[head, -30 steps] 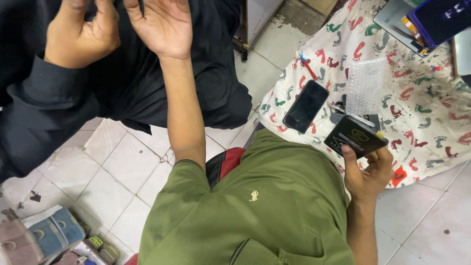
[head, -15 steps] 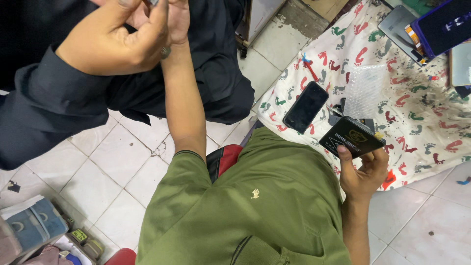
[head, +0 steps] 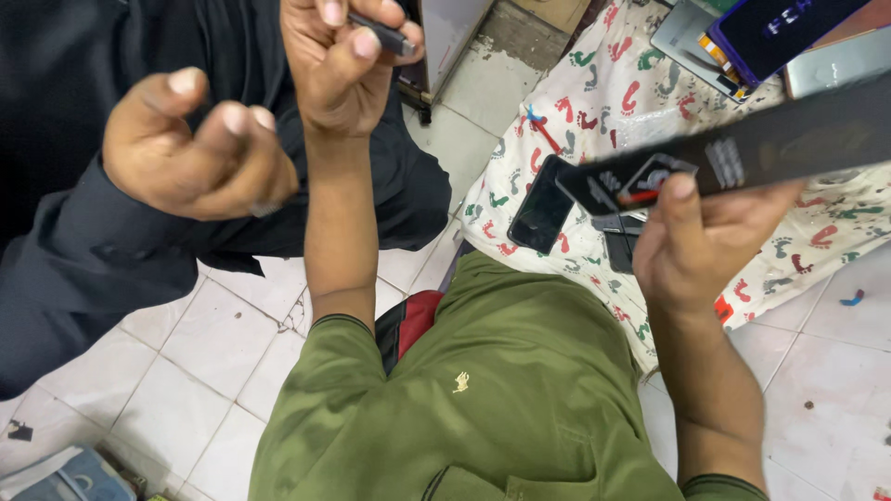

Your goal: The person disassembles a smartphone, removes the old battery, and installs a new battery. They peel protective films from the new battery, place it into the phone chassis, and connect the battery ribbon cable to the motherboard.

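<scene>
Care with the small dark stick [head: 382,35] matters most, I'd say: the left hand [head: 339,65] pinches it narrowly between thumb and fingertips, raised high on a straight forearm, and a firmer hold lower on its body would keep it from slipping. Another person's hand [head: 200,153], in a dark sleeve, hovers just beside it, fingers curled and holding nothing. The right hand [head: 701,243] is lifted too, wrist bent back, thumb pressed on top of a long black box [head: 742,153] that it grips from beneath, tilted over the footprint-patterned cloth [head: 603,83]. A black phone [head: 543,206] lies on that cloth, near the box's lower end.
</scene>
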